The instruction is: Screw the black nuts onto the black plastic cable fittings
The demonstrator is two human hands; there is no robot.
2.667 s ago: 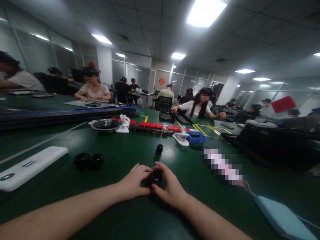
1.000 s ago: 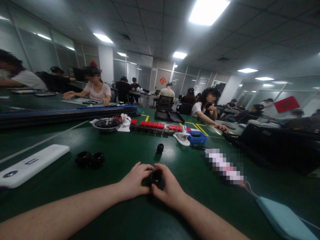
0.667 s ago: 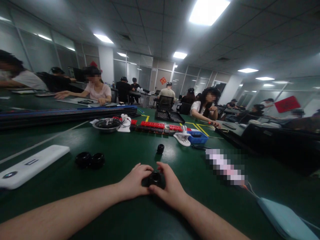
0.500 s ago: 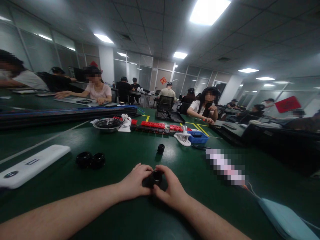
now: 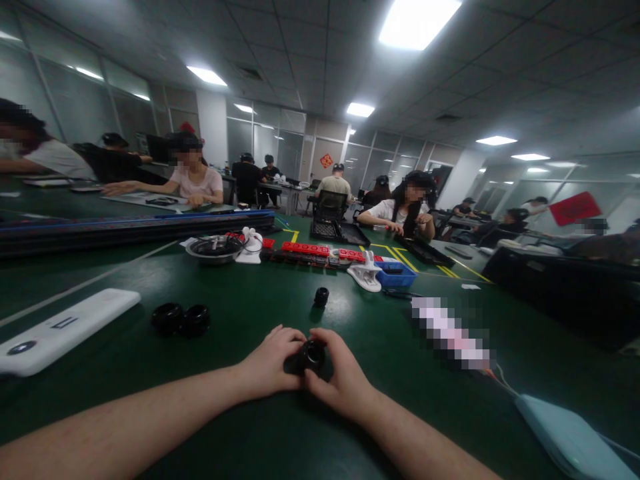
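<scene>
Both my hands rest on the green table (image 5: 260, 293) and pinch a small black round part (image 5: 311, 354) between them. My left hand (image 5: 267, 365) curls its fingers round the part's left side. My right hand (image 5: 340, 381) grips its right side with thumb and fingers. A second small black round part (image 5: 321, 297) stands on the table just beyond them. Two black rings (image 5: 181, 319) lie side by side to the left.
A white flat device (image 5: 60, 330) lies at far left, a pale blue case (image 5: 570, 437) at near right. Farther back are a metal bowl (image 5: 214, 249), red blocks (image 5: 320, 251), a white clip (image 5: 364, 275) and a blue tray (image 5: 394, 273). Several people sit at other tables.
My hands stay on the black part, fingers shifting slightly around it. The person at the middle table has drawn a black tray toward themselves.
</scene>
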